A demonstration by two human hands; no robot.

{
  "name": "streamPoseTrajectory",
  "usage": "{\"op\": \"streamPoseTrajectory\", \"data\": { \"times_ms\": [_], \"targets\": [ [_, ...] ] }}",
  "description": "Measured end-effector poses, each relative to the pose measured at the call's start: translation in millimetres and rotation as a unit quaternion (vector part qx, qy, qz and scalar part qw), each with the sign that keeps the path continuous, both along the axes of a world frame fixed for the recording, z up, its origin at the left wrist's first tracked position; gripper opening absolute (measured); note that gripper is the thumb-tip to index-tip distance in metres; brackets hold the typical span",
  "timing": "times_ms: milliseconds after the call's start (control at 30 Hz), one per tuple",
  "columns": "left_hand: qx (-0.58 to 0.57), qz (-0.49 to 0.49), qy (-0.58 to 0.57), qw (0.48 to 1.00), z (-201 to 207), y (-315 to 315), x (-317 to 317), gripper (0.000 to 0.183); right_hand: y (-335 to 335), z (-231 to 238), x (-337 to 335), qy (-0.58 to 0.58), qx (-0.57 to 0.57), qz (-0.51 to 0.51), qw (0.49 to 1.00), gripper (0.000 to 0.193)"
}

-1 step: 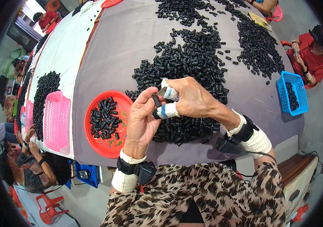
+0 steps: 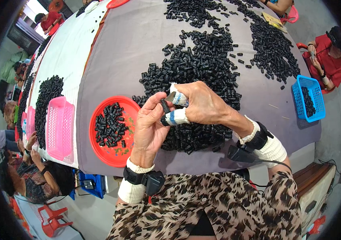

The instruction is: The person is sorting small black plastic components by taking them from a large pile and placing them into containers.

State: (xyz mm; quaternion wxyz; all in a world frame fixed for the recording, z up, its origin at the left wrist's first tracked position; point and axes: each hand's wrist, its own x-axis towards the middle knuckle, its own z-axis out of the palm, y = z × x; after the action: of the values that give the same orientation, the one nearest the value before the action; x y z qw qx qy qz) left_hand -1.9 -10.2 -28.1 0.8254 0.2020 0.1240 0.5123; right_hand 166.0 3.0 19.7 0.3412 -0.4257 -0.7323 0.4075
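Observation:
My left hand (image 2: pixel 146 130) pinches a small black cylindrical part (image 2: pixel 165 106) between thumb and fingers, above the near part of a big heap of similar black parts (image 2: pixel 194 68). My right hand (image 2: pixel 207 105) meets it from the right, closed on a short metal blade (image 2: pixel 171 97) whose edge lies against or very near the part's upper end. The blade's handle is hidden by the fingers. White wrapping covers one right finger, and a striped knit sleeve (image 2: pixel 176 117) covers the thumb. A red round tray (image 2: pixel 94 148) with several black parts sits left of my left hand.
A pink basket (image 2: pixel 60 132) stands farther left, beside another black heap (image 2: pixel 49 94). At the right edge is a blue basket (image 2: pixel 307 98) holding black parts, with a seated person in red (image 2: pixel 330 60) behind it. More people sit along the left.

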Motion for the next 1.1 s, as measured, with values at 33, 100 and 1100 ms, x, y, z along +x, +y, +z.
{"op": "streamPoseTrajectory", "data": {
  "times_ms": [33,100,1100],
  "targets": [
    [-0.011,0.011,0.009,1.000,-0.5,0.3,0.5,0.026,0.4,0.3,0.1,-0.005,-0.005,0.000,1.000,0.032],
    [-0.023,0.022,0.018,0.999,-1.7,0.7,0.8,0.026,1.3,0.3,0.2,-0.013,-0.007,-0.001,1.000,0.032],
    [0.205,0.156,0.618,0.742,-32.6,6.0,-52.7,0.014,15.5,-15.7,42.3,-0.028,-0.033,-0.069,0.997,0.031]
  ]
}}
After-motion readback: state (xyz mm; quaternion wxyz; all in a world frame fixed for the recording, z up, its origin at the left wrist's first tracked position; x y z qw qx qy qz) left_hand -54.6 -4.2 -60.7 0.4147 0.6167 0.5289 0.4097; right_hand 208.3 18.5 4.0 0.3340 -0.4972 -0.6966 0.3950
